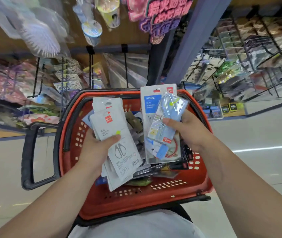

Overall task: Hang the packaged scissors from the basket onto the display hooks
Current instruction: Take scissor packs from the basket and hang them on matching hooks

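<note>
White scissors packs [119, 148]: fanned stack pinched in left grip [97, 150], above red basket [136, 201]. Blue-card packs [160, 117] clamped in right grip [188, 131], at 2 o'clock of the white stack, not touching it. More packs [164, 169] lie loose in the basket below. Black display hooks [125, 69] at 12 o'clock, past the basket rim; hung goods crowd 10 o'clock. Basket handle [27, 152] juts out at 9. Open floor [257, 169] at 3. Thumbs on top of packs, forearms in from 6.
</note>
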Tool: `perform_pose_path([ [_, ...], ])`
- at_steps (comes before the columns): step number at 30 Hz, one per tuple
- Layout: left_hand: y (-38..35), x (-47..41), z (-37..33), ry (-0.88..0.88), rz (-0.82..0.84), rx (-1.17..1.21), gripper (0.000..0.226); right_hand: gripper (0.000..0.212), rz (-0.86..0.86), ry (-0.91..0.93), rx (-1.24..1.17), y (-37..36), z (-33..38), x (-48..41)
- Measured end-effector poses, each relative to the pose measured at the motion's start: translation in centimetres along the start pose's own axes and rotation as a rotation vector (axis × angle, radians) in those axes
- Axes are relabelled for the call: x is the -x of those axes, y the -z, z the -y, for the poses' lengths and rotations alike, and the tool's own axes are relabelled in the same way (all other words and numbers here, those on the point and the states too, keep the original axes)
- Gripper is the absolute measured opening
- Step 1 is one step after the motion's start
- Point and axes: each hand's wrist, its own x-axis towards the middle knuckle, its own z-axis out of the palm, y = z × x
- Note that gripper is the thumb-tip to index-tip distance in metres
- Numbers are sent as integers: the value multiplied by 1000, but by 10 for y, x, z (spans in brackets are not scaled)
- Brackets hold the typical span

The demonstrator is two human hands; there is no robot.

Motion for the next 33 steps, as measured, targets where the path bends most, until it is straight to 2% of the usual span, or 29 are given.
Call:
perform_pose_path([
  [2, -11, 2, -7, 9, 61, 25, 61, 39, 134, -24, -76, -14, 8, 9],
  [3, -15, 3, -9, 24, 103, 42, 61, 40, 149, -24, -78, -22, 7, 12],
  [6, -24, 12, -16, 69, 186, 116, 25, 38, 43, 4, -104, -49, -2, 14],
  [7, -25, 13, -15, 103, 183, 162, 23, 38, -1, 7, -141, -58, -3, 15],
  [9, -25, 17, -14, 179, 193, 252, 35, 38, -56, 15, -175, -77, -6, 15],
  [12, -16, 17, -7, 189, 194, 343, 64, 35, -104, 40, -89, -110, -15, 10],
  [13, -11, 18, -6, 186, 194, 348, 61, 37, -99, 52, -41, -119, -19, 8],
  [15, 2, 17, 0, 169, 192, 306, 40, 46, -52, 56, 13, -129, -27, 5],
  [16, 8, 14, 2, 143, 202, 260, 43, 41, -17, 37, 2, -131, -28, 4],
  [18, 18, 8, 3, 115, 264, 154, 73, 34, 85, -13, 2, -131, -29, 6],
  [19, 20, 7, 3, 113, 284, 133, 75, 36, 121, -34, 21, -130, -30, 7],
  [25, 18, 11, 7, 82, 209, 246, 54, 43, 219, -96, -12, -121, -17, 4],
  [27, 18, 13, 6, 92, 177, 312, 51, 54, 209, -96, -107, -117, -11, 0],
  [28, 20, 13, 5, 90, 167, 343, 52, 54, 194, -112, -126, -118, -7, -1],
  [31, 31, 13, -5, 69, 137, 342, 60, 44, 149, -115, -45, -112, -4, -15],
  [33, 41, 12, -13, 32, 141, 304, 48, 33, -17, -69, 51, -98, -12, -39],
])
